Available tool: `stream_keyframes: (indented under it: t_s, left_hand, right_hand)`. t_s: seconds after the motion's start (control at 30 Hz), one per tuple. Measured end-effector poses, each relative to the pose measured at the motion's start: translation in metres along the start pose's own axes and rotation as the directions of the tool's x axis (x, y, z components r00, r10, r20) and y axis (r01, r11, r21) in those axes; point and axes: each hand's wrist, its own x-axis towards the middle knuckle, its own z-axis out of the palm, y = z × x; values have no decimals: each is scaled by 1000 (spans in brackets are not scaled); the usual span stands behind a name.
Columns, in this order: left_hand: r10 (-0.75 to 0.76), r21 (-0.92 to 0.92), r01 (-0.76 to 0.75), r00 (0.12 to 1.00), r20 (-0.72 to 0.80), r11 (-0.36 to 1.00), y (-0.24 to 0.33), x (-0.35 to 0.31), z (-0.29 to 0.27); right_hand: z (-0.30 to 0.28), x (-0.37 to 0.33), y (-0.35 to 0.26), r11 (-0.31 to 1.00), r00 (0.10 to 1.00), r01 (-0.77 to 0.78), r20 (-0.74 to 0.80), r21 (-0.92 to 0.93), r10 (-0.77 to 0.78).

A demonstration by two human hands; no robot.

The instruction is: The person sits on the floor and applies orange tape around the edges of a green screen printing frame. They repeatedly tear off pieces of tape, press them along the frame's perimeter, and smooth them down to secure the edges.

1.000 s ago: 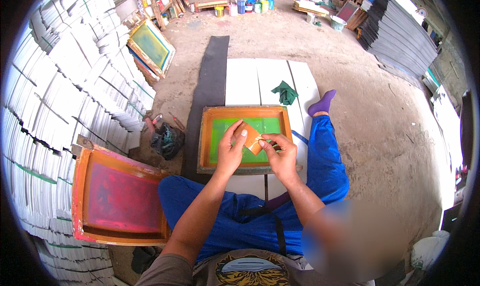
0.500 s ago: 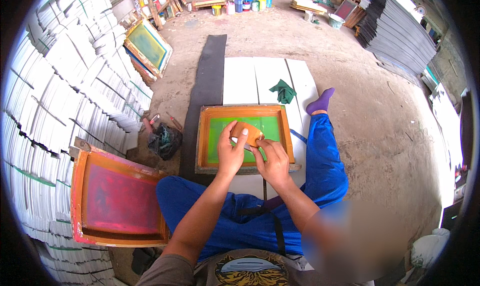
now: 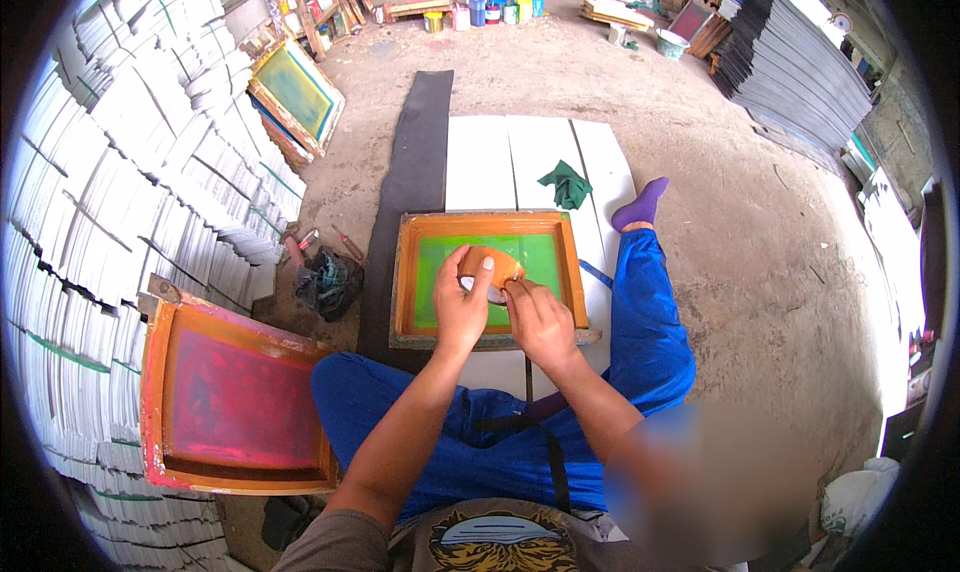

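Observation:
A roll of brown packing tape is held up over a screen-printing frame. My left hand is wrapped round the roll, thumb across its face, and part of the pale core shows below. At the roll's right edge, the fingers of my right hand pinch together; a loose tape end there is too small to make out. The frame has orange-brown inner walls and a green mesh. It lies on white sheets between my legs. A crumpled dark green cloth rests beyond it.
A second screen frame with pink-red mesh leans at my left, by tall stacks of white sheets. A black plastic bag sits nearby. Paint containers line the back. Dark stacked sheets stand at far right.
The roll has turned slightly in my hands, so more of its pale core shows. My right fingers have shifted a little at its edge. Frame and cloth stay put.

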Motion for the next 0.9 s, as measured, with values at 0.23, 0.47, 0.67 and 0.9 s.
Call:
stream_keyframes:
  t_s: [0.23,0.47,0.67,0.9]
  left_hand:
    - [-22,81,23,1000,-13,996,3,-2,4]
    - [-15,157,19,999,-33,987,0,-4,2]
    - [-7,173,15,999,-48,985,-4,-5,4]
    - [-4,152,15,997,-75,988,-11,-3,6]
  right_hand:
    - [1,-5,11,995,994,55,94,-81,-47]
    - [9,-8,14,994,995,74,74,-85,-68]
    - [17,-10,15,992,996,78,38,-99,-75]
    - [24,-13,16,998,997,-69,28,11,69]
